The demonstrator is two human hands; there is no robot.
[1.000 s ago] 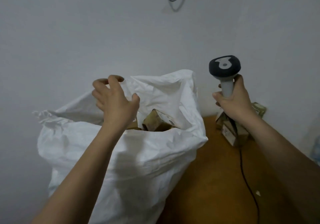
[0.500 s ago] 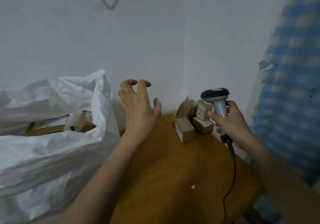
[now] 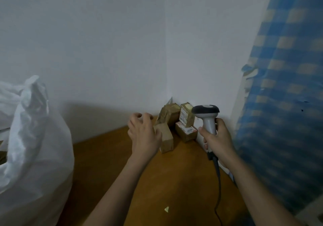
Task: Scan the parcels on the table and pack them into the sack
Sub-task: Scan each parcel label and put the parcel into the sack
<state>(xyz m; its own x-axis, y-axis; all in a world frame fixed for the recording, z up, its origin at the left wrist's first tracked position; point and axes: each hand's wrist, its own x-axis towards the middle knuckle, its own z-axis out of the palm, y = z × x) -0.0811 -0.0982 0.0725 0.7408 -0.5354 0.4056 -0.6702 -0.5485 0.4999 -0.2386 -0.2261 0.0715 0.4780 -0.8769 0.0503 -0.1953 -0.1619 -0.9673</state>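
Parcels by corner; L fingers spread, maybe touching; R hand grips scanner.

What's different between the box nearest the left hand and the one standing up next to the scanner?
The nearest box shows plain brown sides with no label in view; the upright box carries a white printed label. The nearest box sits directly on the table, apart at the front; the upright box rests on another parcel by the wall. Both are small brown cardboard parcels, neither yet held.
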